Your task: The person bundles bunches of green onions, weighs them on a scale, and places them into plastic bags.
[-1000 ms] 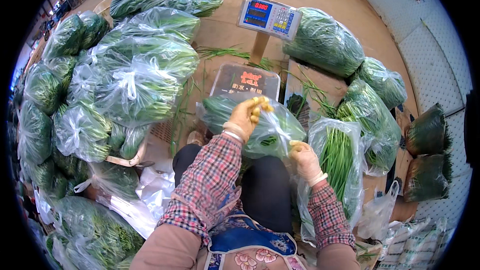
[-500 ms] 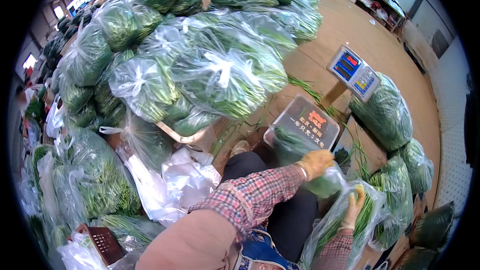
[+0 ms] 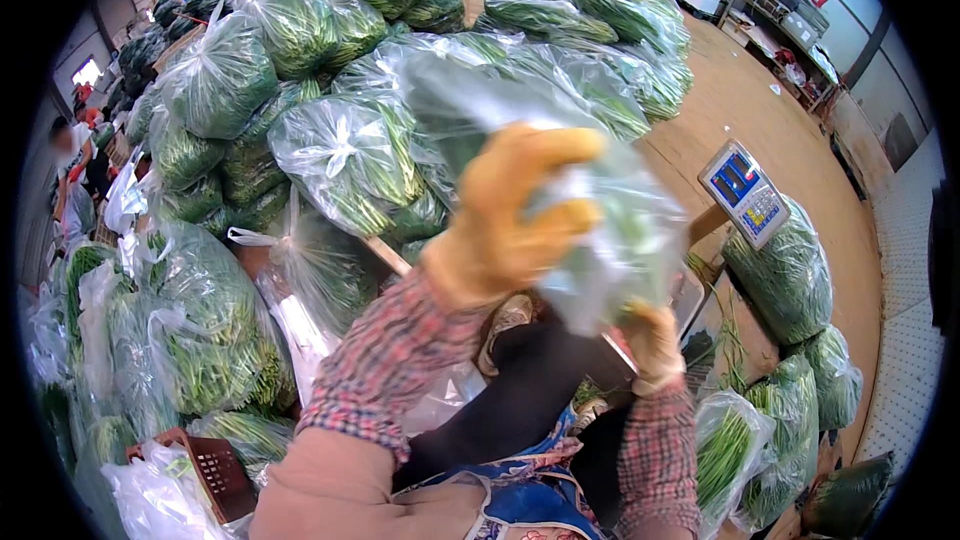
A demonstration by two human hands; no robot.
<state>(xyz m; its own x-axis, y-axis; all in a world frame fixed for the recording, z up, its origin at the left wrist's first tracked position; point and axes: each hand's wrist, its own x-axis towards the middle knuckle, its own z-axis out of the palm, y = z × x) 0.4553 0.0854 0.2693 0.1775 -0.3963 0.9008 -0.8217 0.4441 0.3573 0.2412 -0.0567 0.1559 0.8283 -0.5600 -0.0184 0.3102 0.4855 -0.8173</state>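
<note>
A clear plastic bag of long green stems [image 3: 635,230] is lifted above my knees, blurred by motion. My left hand [image 3: 510,220], in a yellow work glove, is closed on its plastic with fingers curled. Lower down, my right hand [image 3: 652,345], also gloved, grips the bag's near end. Behind the bag, the platform of a weighing scale [image 3: 688,292] is mostly hidden. Its display and keypad [image 3: 745,192] rise on a post to the right. Near my right forearm lies an open-topped bag of green stems [image 3: 728,445].
Tied bags of green stems [image 3: 345,155] form a big heap ahead and left. More full bags [image 3: 785,270] line the right side. A brown plastic crate [image 3: 215,475] and white plastic bags [image 3: 160,490] sit at lower left. Another person [image 3: 75,155] is at the far left.
The bag has come off the scale and up toward me, with my left hand raised on it. My right hand has moved left from the open-topped bag onto it. The view has shifted left.
</note>
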